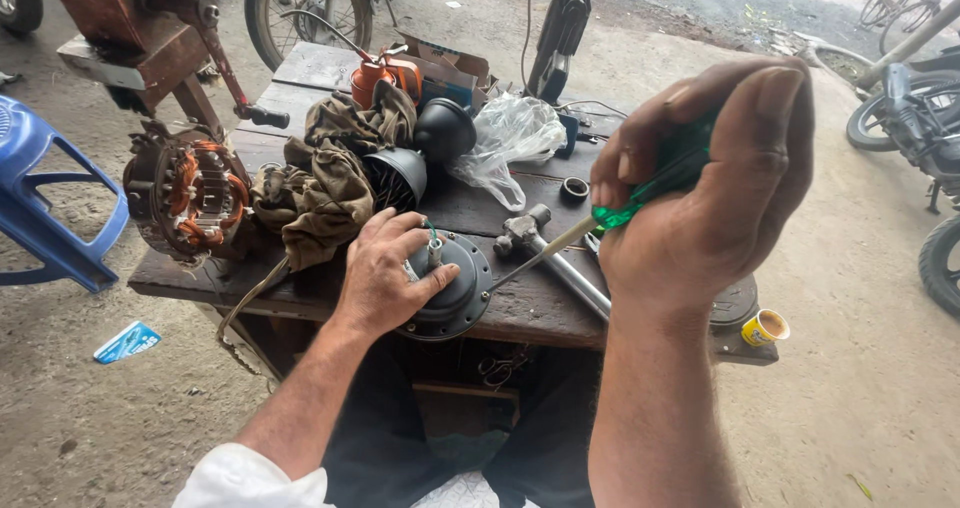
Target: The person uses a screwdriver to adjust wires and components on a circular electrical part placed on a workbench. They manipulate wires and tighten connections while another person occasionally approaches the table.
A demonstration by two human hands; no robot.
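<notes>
Your left hand lies flat over the round dark motor housing, fingers spread and pressed on its top, palm covering its left half; the housing sits at the near edge of the wooden surface, with a short shaft and a bit of green wire standing up from its centre beside your thumb. Your right hand is raised above the surface, fingers and thumb clamped around the green translucent handle of a screwdriver; its thin shaft slants down to the left, the tip reaching the housing's right rim. Just right of the housing a metal hammer lies on the surface, head near the housing, handle running toward you under your right wrist. Behind your left hand sits a crumpled brown rag, touching a black ribbed fan part and a black rounded cap. A clear plastic bag lies just right of the cap, and a small black ring near it. At the left end a stator with copper windings hangs off the surface edge. A small yellow tin rests at the right corner. A blue plastic chair stands on the ground at left.
</notes>
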